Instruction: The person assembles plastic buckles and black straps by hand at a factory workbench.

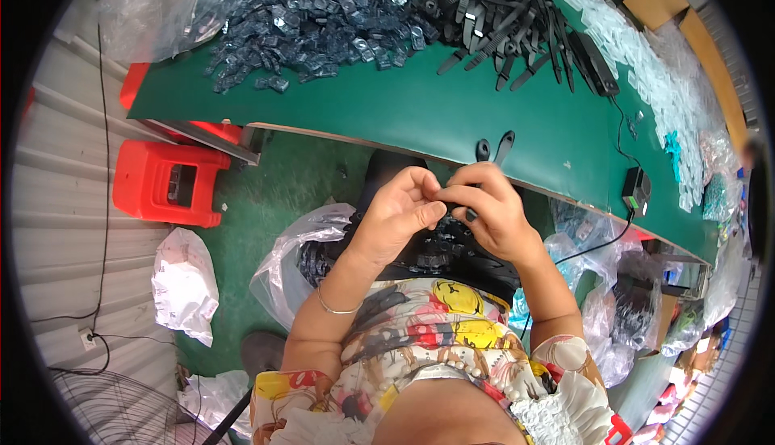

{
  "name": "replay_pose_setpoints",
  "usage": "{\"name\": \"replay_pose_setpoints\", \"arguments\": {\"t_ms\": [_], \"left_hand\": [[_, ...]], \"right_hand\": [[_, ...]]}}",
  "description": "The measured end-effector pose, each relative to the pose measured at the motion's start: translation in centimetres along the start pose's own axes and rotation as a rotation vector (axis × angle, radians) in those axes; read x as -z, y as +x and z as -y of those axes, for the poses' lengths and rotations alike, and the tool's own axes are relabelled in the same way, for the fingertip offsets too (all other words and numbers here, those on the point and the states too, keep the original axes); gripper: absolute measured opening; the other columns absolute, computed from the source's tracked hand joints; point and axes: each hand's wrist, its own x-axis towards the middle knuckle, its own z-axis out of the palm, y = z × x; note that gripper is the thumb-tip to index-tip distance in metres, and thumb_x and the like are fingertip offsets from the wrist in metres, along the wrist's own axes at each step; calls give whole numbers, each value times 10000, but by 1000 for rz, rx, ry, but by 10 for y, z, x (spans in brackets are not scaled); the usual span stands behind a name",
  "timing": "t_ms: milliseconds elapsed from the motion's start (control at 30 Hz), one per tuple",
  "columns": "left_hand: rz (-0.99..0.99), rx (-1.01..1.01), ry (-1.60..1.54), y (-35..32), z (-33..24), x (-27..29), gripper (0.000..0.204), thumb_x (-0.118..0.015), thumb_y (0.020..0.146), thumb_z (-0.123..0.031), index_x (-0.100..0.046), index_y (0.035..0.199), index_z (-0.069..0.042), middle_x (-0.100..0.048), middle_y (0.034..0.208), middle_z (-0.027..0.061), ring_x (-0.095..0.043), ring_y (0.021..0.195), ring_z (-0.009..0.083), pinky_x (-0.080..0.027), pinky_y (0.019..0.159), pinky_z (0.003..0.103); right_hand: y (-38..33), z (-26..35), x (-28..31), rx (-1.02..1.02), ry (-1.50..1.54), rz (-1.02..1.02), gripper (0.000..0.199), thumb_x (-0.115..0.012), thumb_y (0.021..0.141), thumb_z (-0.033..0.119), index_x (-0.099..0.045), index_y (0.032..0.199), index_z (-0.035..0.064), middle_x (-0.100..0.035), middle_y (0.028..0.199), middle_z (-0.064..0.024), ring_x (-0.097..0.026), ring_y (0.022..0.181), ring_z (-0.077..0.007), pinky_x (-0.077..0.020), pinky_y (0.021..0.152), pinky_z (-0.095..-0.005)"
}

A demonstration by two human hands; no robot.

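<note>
Dark piece (471, 214) sits in the right hand (494, 209); whether the left hand (400, 213) grips anything I cannot tell; black straps (492, 21) lie far on the counter (339, 110).

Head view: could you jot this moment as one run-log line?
Left hand: close to right hand | right hand: near two black strap-like pieces, grip unclear | rest: dark translucent pieces heaped on green table

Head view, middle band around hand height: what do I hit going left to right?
Pale ribbed wall → red stool → clear plastic bag → left hand → right hand → small black box with a cord.
</note>
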Motion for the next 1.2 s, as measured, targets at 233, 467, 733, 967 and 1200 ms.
{"name": "replay_pose_setpoints", "arguments": {"t_ms": [233, 467, 733, 967, 1200], "left_hand": [[-94, -294, 588, -7, -2, -2, 190, -692, 736, -31, -534, 841, -24, -524, 768, -10, -477, 695, 47, -409, 605, 193], [28, -121, 938, -17, -15, -1, 182, -686, 751, -121, -568, 806, 6, -572, 736, 31, -507, 647, 88, -414, 568, 232], [400, -41, 408, -21, -6, 4, 138, -657, 696, -85, -562, 729, 10, -542, 669, 1, -474, 622, 70, -380, 559, 220], [265, 125, -18, -29, 10, -2, 73, -610, 682, -22, -543, 683, 5, -522, 579, 5, -467, 481, 43, -355, 440, 181], [-36, 117, 277, -25, -6, -10, 146, -666, 774, -119, -574, 760, -7, -539, 622, -17, -444, 486, 21, -336, 429, 168]], "right_hand": [[-1, 10, -2, -498, 342, 166, 199, -556, 828, 107, -522, 683, -25, -464, 572, -82, -430, 508, -175, -368, 491, -292], [-6, 11, -5, -614, 715, 212, 238, -571, 833, 132, -541, 639, -2, -487, 561, 4, -411, 524, -50, -326, 457, -234], [-21, 30, -6, -509, 1234, 214, 276, -579, 791, 137, -513, 550, 18, -524, 551, -25, -444, 463, -91, -341, 451, -234], [-30, 39, -13, -647, 1398, 78, 349, -634, 709, 238, -483, 489, 13, -461, 468, -60, -398, 389, -124, -292, 382, -255], [-24, 23, -12, -450, 913, -92, 143, -670, 726, 99, -555, 707, 16, -519, 690, -32, -458, 589, -76, -326, 470, -215]]}}
